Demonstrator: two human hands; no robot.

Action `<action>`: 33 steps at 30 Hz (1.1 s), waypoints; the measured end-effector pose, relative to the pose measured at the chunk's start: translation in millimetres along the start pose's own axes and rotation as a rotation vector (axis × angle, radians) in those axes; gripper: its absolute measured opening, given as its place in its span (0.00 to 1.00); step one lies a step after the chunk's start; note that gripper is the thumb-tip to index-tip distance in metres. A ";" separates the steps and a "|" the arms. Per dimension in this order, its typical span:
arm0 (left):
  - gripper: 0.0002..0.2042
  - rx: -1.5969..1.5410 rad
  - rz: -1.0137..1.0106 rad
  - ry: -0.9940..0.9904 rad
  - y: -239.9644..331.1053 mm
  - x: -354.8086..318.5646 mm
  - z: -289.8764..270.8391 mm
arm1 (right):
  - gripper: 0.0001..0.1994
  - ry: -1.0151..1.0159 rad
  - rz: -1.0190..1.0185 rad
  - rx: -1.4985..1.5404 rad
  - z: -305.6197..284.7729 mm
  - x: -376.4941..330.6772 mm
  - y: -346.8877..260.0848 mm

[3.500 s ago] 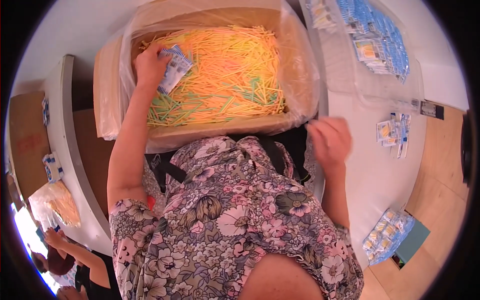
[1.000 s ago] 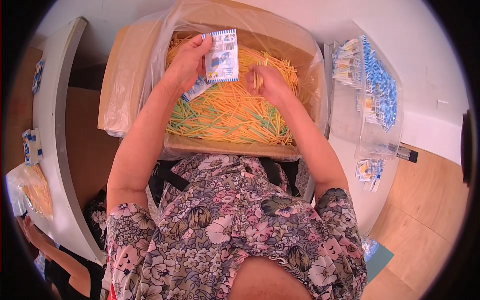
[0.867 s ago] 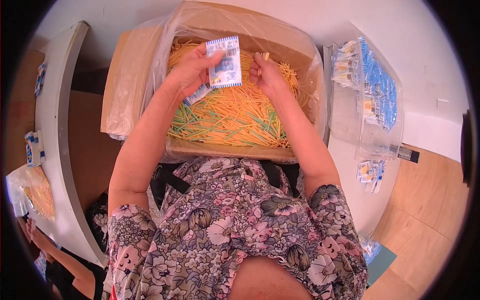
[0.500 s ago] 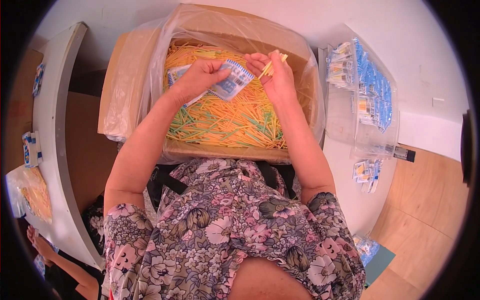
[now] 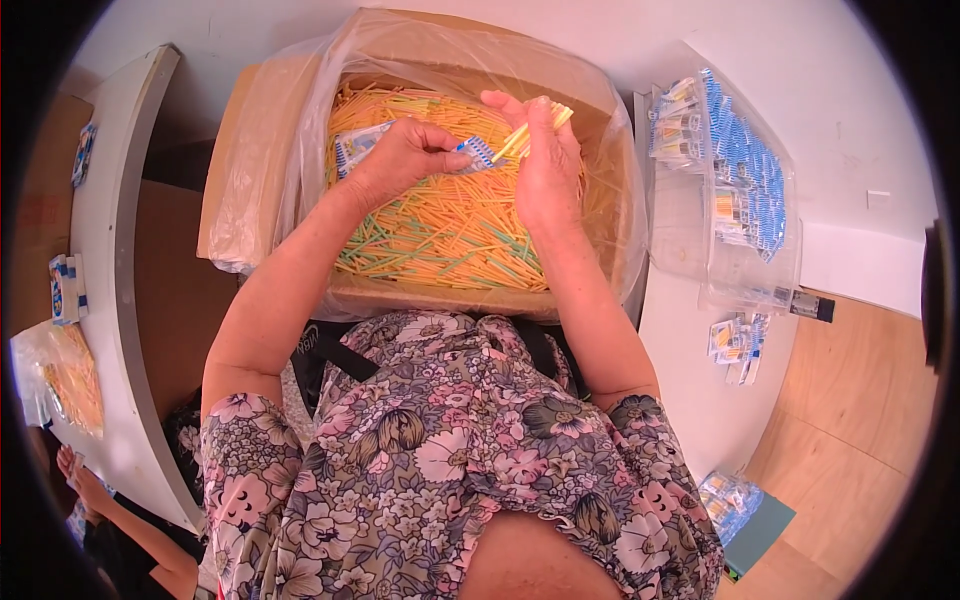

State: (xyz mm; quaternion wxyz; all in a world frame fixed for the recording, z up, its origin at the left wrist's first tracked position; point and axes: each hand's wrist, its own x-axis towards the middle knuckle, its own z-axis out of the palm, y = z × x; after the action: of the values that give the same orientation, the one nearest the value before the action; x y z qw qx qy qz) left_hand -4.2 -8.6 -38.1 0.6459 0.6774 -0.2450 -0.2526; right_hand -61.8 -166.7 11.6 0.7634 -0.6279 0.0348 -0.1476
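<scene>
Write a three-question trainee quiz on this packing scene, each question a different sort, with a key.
1. True or false: the left hand holds a small blue-and-white packet.
2. What does the right hand pinch?
A. a few yellow sticks
B. scissors
C. a marker
3. Fill in: the loose sticks lie in a plastic-lined cardboard ____.

Key: 1 true; 2 A; 3 box.

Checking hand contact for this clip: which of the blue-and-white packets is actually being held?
The blue-and-white packet pinched in the left hand over the box; the others lie in the clear tray or on the table.
</scene>
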 end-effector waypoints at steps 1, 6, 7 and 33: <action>0.05 0.001 0.000 -0.003 0.1 0.4 0.4 | 0.15 0.003 -0.001 0.000 -1.0 0.4 3.5; 0.05 -0.048 -0.032 -0.025 -2.0 1.3 1.5 | 0.17 -0.017 -0.040 -0.119 2.8 -2.7 14.4; 0.05 -0.049 -0.033 -0.023 -3.8 1.5 0.8 | 0.17 -0.019 -0.039 -0.120 5.0 -3.1 16.0; 0.11 -0.339 0.056 0.006 -4.8 -1.7 -0.6 | 0.12 -0.199 -0.050 -0.064 0.9 -1.7 7.5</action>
State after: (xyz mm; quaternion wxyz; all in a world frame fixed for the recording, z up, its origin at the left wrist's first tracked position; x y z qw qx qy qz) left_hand -5.0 -6.8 -42.9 0.7585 0.5523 -0.2156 -0.2705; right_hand -61.8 -164.1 4.2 0.7388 -0.6642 -0.0520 -0.1021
